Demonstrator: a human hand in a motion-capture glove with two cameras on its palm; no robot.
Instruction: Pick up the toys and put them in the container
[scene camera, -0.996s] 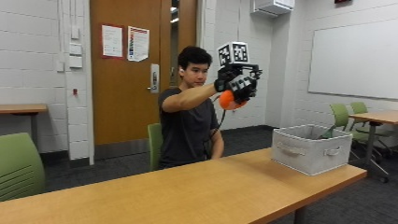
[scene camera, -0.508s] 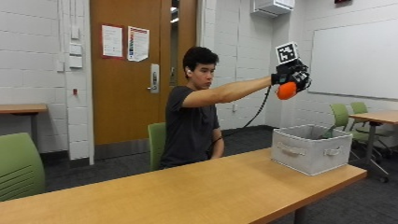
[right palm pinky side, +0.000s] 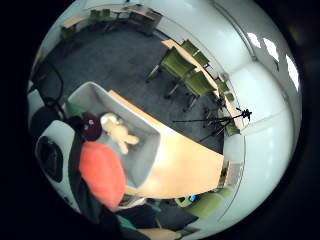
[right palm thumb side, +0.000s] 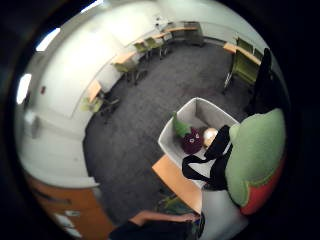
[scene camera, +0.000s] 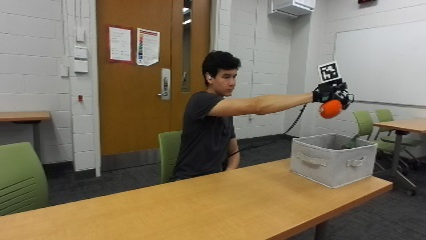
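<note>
Orange and green, the plush toy (scene camera: 330, 108) sits gripped in the gloved right hand (scene camera: 332, 93), fingers curled round it, held in the air above the grey fabric container (scene camera: 331, 159). Below the grip, inside the bin, lie a cream plush (right palm pinky side: 118, 131) and a dark purple toy (right palm thumb side: 192, 140). The bin stands at the wooden table's (scene camera: 200, 205) end.

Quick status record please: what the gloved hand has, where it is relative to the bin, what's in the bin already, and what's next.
right hand: gloved hand grips an orange toy with a green top, arm stretched out
position: held in the air above the grey bin, not touching it
bin location: near the end of the wooden table
bin contents: cream plush, dark purple toy, green toy
next step: probably lower or drop the orange toy into the bin
</note>
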